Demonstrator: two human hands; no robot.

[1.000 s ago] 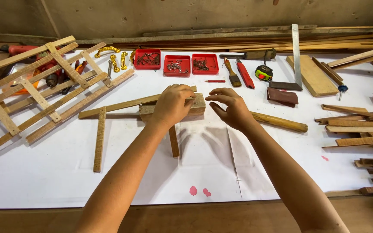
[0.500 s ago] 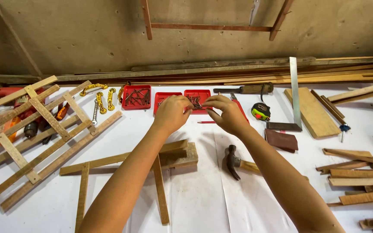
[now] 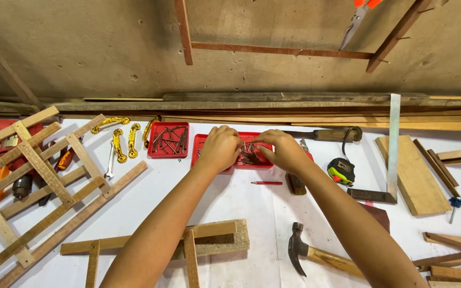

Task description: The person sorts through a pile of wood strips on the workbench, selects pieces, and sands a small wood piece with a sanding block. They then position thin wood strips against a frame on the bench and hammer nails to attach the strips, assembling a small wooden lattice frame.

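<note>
Both hands, left (image 3: 221, 148) and right (image 3: 279, 150), were together, fingers pinching nails in the far red tray (image 3: 260, 162); next move probably needs one nail separated out cleanly.

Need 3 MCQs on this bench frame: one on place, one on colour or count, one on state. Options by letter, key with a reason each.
1. Where does the claw hammer lie?
A. on the white sheet, right of the wooden frame piece
B. inside a red tray
C. hung on the wall

2. What colour is the pencil just below the trays?
A. blue
B. red
C. green

3. What are the left hand and right hand doing?
A. gripping the hammer
B. resting flat on the sheet
C. both reaching into a red tray of nails

Key:
1 A: the hammer's head and wooden handle rest on the sheet near the right forearm.
2 B: the thin stick on the white sheet is red.
3 C: the fingertips of both hands meet over the nails in the tray.
</note>
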